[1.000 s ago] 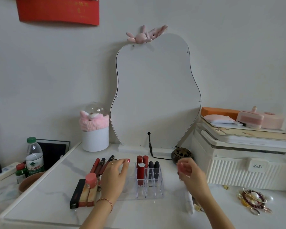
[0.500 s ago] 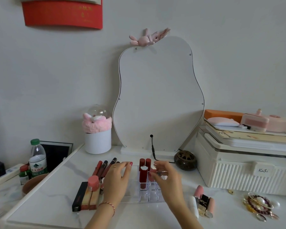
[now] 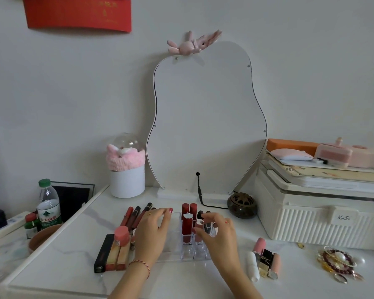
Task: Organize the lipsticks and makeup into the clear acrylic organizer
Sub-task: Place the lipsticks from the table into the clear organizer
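My right hand (image 3: 217,230) pinched a pink lipstick (image 3: 199,230), upright, directly above its slot in the organizer (image 3: 187,253); my left hand (image 3: 152,231), fingers flat, steadied the organizer alongside.

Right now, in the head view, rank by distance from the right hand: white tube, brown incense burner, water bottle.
From the right hand:
1. White tube, lying just right of it.
2. Brown incense burner, behind it, toward the mirror.
3. Water bottle, far left.

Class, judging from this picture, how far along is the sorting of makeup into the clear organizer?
Done: several lipsticks stand in the clear organizer. In hand: the right hand lowers a pink lipstick into a slot while the left hand steadies the organizer. Left: tubes on the left and four tubes on the right.
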